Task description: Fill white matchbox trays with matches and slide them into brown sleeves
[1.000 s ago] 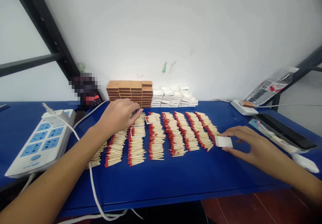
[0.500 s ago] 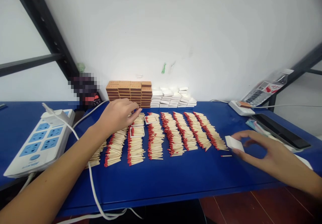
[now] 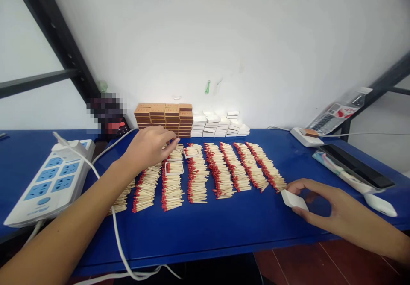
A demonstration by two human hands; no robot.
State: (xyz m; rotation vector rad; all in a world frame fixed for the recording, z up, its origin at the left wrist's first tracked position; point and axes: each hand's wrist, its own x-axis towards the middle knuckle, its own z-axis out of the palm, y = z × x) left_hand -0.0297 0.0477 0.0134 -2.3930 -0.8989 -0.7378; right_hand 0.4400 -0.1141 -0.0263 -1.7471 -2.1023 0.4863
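Note:
Several rows of red-tipped matches [image 3: 221, 171] lie across the blue table [image 3: 205, 229]. My left hand [image 3: 149, 146] rests with curled fingers on the far end of the left rows, beside small open match trays [image 3: 174, 167]; what it pinches is hidden. My right hand [image 3: 323, 201] grips a small white box [image 3: 294, 200] between thumb and fingers, low over the table just right of the last row. Against the wall stand stacked brown matchboxes [image 3: 165, 118] and a pile of white boxes [image 3: 221, 124].
A white power strip [image 3: 48, 182] with its cable lies at the left. At the right are a black phone [image 3: 355, 165], a white adapter [image 3: 306, 136], a plastic bottle [image 3: 339, 112] and a white device [image 3: 379, 204]. Black shelf bars frame both sides.
My right hand carried the white box from the far-right row's end to the right, then back towards me and lower. My left hand stayed put.

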